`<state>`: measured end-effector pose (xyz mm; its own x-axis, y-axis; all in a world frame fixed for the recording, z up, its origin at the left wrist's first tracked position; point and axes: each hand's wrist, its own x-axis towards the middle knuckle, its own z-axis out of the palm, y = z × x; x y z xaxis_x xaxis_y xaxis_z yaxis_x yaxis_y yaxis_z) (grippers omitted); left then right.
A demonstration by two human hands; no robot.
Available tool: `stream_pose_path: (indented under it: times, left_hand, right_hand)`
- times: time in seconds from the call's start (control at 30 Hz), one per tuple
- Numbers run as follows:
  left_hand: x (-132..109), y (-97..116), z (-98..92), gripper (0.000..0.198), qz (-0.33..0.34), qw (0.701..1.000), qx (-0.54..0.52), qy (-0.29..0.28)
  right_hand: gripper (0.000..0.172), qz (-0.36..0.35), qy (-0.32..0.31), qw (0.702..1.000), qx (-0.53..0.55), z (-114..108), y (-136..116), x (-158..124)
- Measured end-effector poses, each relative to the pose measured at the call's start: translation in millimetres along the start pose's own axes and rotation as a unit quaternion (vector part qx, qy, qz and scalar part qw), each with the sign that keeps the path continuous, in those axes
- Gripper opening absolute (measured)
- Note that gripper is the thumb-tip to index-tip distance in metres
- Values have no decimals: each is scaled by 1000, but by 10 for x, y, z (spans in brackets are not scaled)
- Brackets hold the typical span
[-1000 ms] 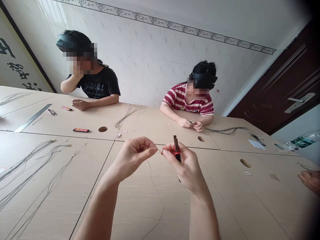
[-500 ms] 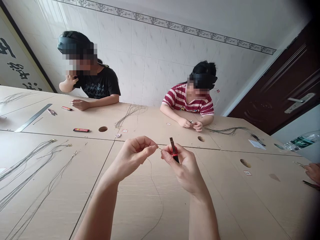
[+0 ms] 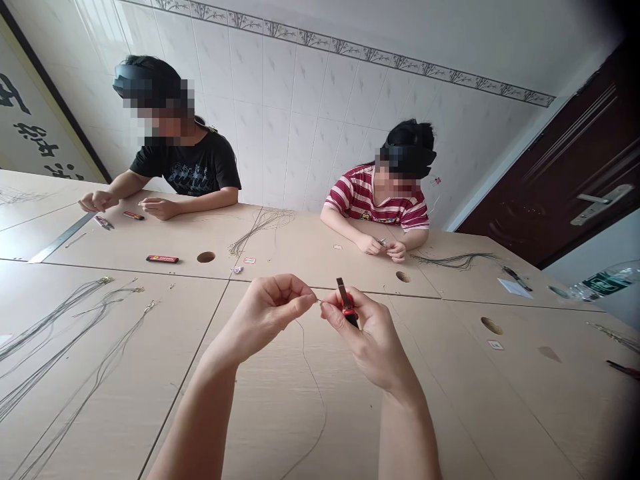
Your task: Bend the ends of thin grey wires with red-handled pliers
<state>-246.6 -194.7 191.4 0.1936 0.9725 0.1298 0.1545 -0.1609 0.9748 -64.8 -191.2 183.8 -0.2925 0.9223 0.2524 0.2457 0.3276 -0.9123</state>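
A thin grey cord (image 3: 325, 408) hangs from my left hand (image 3: 275, 303) and curves down the table toward me. The thumb and fingertips of that hand are closed on its upper end. My right hand (image 3: 367, 327) is wrapped round small pliers (image 3: 342, 291) with dark flat metal jaws, red at the middle and black below. Its thumb and finger also pinch at a tiny short piece (image 3: 319, 301) between both hands, too small to make out. The fingertips of the two hands are almost touching, raised above the table.
Bundles of cords with metal ends (image 3: 95, 313) lie on the left of the table (image 3: 270, 413). Beyond my hands are a red lighter (image 3: 163, 259), a ruler (image 3: 60, 241) and round holes. Two people sit opposite. A bottle (image 3: 607, 283) lies at the far right.
My hands keep nearly the same pose, with the pliers tilted slightly. The person at the left has lowered a hand to the ruler. The hand at the right edge has left view.
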Motion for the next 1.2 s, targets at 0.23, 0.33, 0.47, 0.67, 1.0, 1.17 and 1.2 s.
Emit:
stream_pose_path:
  times: [0.23,0.33,0.47,0.67,1.0,1.17,1.2]
  left_hand:
    - [4,17,10,19,2,1000,-16,-13]
    - [15,15,17,19,2,1000,-17,-16]
    - [13,-5,7,20,7,1000,-6,-16]
    - [-24,2,-17,19,-9,1000,15,20]
    - [-3,-51,-8,26,-8,1000,12,-1]
    - [-2,-37,5,25,-7,1000,16,-2]
    - [-4,-34,8,25,-9,1000,17,2]
  right_hand:
    - [22,11,-7,1000,-2,-9,-28,2]
    - [22,11,-5,1000,-3,-13,-41,-5]
    - [21,14,-10,1000,-1,-12,-48,-7]
    - [21,4,-7,1000,6,-2,-12,-10]
    - [25,2,-13,1000,-8,-18,-36,-18]
    - [22,10,-4,1000,1,-18,-41,-4]
    - [21,10,0,1000,4,-16,-40,-4]
